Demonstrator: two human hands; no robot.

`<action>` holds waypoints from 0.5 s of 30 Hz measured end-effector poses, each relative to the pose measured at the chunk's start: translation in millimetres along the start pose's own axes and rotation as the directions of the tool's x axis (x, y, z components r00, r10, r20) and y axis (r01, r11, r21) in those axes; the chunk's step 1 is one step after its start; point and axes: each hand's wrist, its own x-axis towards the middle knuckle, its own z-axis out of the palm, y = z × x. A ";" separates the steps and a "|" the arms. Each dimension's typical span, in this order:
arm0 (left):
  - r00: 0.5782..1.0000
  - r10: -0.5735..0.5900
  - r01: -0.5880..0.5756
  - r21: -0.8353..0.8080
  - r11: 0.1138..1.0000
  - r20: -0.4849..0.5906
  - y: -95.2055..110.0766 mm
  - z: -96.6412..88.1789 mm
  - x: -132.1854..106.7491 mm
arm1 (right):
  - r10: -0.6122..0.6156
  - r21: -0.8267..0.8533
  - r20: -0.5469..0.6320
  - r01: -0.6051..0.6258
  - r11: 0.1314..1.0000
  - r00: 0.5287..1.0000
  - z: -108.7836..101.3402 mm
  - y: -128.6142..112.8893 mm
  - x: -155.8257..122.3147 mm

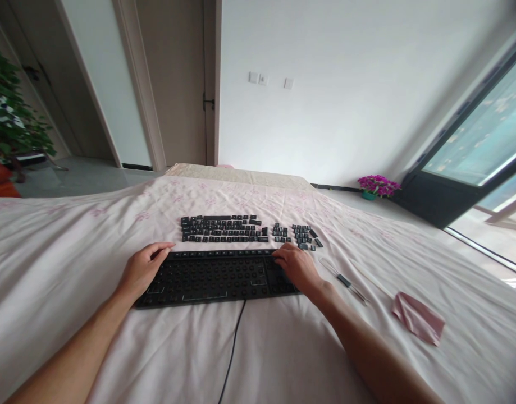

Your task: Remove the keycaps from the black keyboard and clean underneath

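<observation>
A black keyboard [215, 275] lies on the bedsheet, its main area stripped of keycaps while a top row of keys [215, 253] is still on it. At its upper left corner is my left hand [146, 265], fingers stretched out with a gap to the thumb, nothing visible in them. Over the upper right part, my right hand [298, 268] has its fingers bent together at the top edge; what they pinch, if anything, is hidden. Beyond the keyboard, loose black keycaps [224, 230] lie in rows, with smaller groups [302, 234] to the right.
Right of the keyboard lies a wire keycap puller [344, 280] with a dark handle. Farther right is a folded pink cloth [418, 317]. A black cable [233, 350] runs from the keyboard towards me. The pinkish sheet [93, 247] is wrinkled.
</observation>
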 end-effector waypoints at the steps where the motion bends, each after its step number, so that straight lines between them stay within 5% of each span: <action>1: 1.000 0.001 -0.001 -0.001 1.000 -0.002 -0.3 0.0 0.2 | 0.000 -0.008 -0.003 0.000 1.000 1.000 0.2 -0.7 -0.3; 15: 1.000 -0.023 0.023 -0.014 1.000 0.010 -3.4 1.4 1.5 | -0.029 -0.025 -0.057 0.027 0.999 0.998 7.9 -2.3 -1.7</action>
